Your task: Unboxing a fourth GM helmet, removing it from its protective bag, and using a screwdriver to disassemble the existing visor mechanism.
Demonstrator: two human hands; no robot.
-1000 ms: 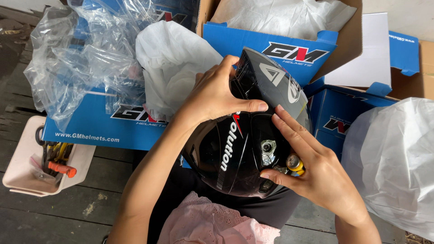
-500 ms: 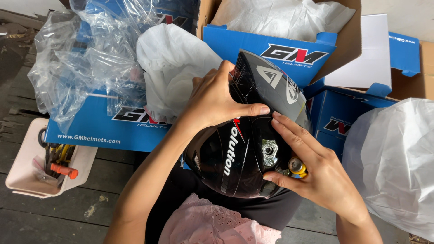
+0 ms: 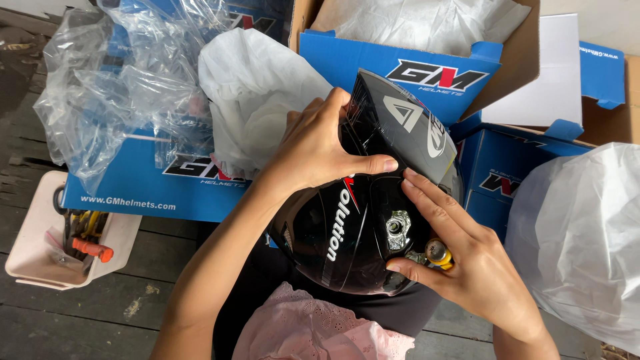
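Note:
A glossy black helmet [image 3: 347, 233] rests on my lap, its dark visor [image 3: 400, 120] raised and tilted up. My left hand [image 3: 320, 143] grips the visor's lower edge and the top of the shell, thumb stretched along the rim. My right hand [image 3: 467, 260] lies against the helmet's side, its fingers by the silver pivot fitting [image 3: 398, 225], and it holds a small tool with a yellow handle [image 3: 439, 253] between thumb and fingers.
Blue cardboard helmet boxes [image 3: 133, 193] stand behind, with crumpled clear plastic [image 3: 113, 87] and white bags [image 3: 257, 87] on them. Another white bag [image 3: 580, 240] lies at the right. A beige tray with tools [image 3: 40, 260] stands on the dark wooden floor at the left.
My right hand's fingers have slid slightly up along the visor edge. The helmet and my left hand have hardly moved.

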